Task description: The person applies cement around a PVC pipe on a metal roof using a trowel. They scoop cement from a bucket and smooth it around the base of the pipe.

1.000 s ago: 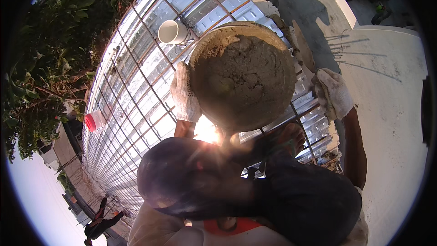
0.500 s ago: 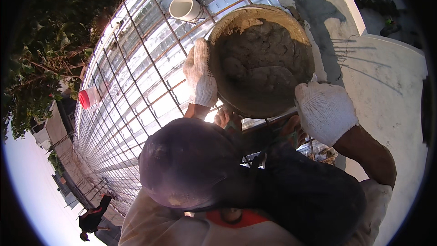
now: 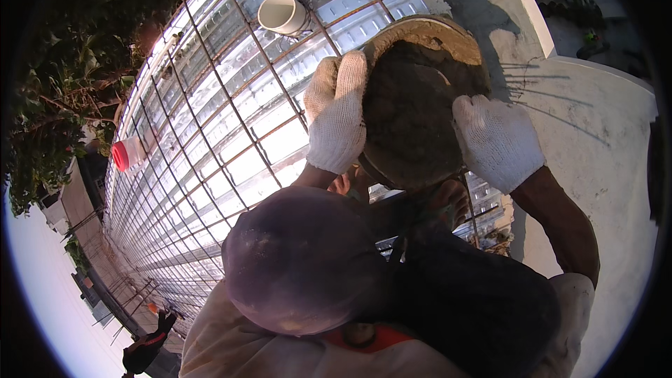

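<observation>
My left hand [image 3: 337, 112], in a white knit glove, is closed on the left side of a round pan [image 3: 392, 31] of wet grey cement [image 3: 399, 126]. The pan looks tilted, its near part in shadow. My right hand [image 3: 498, 141], also gloved, has curled fingers at the pan's right side. What they hold is hidden; a flat shape in the cement beside them is too dark to tell. My bare feet [image 3: 451, 203] are partly visible under the pan, on rebar mesh [image 3: 238, 112] over shiny metal decking.
A white cup [image 3: 280, 14] sits on the mesh beyond my left hand. A red-lidded clear container [image 3: 128, 154] is at the left, near dense trees [image 3: 63, 63]. A pale curved wall [image 3: 595, 168] borders the right. Another person [image 3: 147, 346] is at the lower left.
The pan has shifted right and tilted. My left hand has moved right with it. My right hand has come inward from outside the pan, where it held a trowel, to its right side.
</observation>
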`<state>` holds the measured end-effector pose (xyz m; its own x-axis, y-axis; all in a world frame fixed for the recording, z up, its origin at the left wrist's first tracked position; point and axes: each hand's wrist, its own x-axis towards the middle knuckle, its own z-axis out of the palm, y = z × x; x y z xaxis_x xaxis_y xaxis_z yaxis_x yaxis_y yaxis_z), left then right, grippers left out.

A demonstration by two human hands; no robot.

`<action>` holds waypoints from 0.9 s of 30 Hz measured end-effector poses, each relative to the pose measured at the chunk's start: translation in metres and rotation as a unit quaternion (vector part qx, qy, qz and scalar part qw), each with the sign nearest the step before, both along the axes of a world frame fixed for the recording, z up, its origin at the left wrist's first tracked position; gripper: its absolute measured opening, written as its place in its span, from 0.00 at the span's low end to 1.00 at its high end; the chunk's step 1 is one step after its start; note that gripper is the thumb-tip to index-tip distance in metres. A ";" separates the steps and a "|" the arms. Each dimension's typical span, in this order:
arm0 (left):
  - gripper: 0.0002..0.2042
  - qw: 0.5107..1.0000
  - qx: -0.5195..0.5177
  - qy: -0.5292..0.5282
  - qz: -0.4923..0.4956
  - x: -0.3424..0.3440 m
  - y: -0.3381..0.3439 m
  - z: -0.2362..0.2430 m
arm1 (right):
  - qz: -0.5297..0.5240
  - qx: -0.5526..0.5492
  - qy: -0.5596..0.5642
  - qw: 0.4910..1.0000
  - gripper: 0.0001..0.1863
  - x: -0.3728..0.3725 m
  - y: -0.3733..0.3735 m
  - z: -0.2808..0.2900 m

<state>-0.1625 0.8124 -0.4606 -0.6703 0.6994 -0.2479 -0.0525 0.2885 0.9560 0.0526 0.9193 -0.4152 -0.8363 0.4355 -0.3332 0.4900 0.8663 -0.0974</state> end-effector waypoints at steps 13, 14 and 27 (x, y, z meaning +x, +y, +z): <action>0.19 0.978 0.028 0.204 -0.017 -0.012 -0.018 -0.024 | -0.097 -0.170 -0.023 0.980 0.11 0.014 -0.058 -0.001; 0.16 0.974 0.034 0.222 -0.014 -0.010 -0.021 -0.025 | -0.110 -0.188 -0.004 0.976 0.11 0.019 -0.060 -0.001; 0.18 0.980 0.105 -0.163 0.051 -0.042 -0.034 -0.043 | -0.206 -0.347 0.246 0.881 0.13 0.056 -0.055 -0.017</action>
<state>-0.2046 0.7781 -0.5039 -0.6493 0.6907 -0.3184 -0.3826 0.0652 0.9216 0.1089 0.8647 -0.4318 -0.7717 0.5708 -0.2805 0.5005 0.2729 -0.8216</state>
